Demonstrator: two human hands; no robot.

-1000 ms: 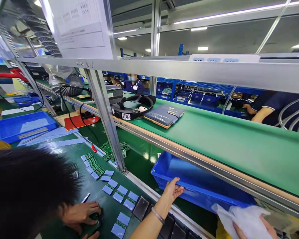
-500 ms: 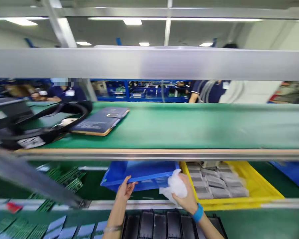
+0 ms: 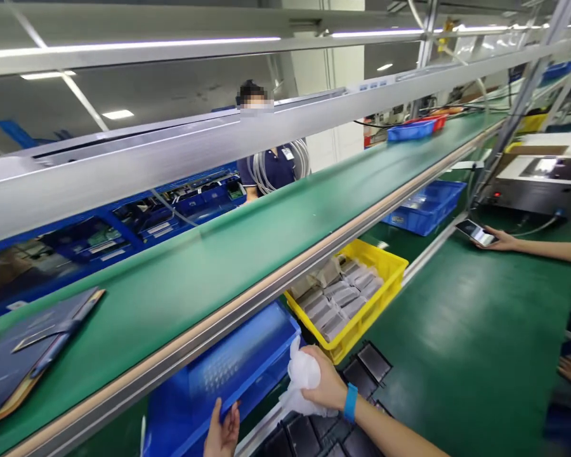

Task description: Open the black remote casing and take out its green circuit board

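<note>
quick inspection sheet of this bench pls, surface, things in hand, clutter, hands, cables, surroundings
surface: green bench top under a green shelf.
job's things: blue bin; white cloth.
clutter: yellow bin of grey packs; black trays; dark folder.
grippers: left hand grips the blue bin's rim; right hand clutches the cloth.
cables: coiled tubing beside a person.
surroundings: another person's hand holding a phone; machine.

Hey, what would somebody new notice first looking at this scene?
Probably the right hand clutching a crumpled white cloth low in the middle, beside the left hand gripping the rim of a blue bin. Right of them, a bright yellow bin holds grey packets under the long green shelf.
</note>
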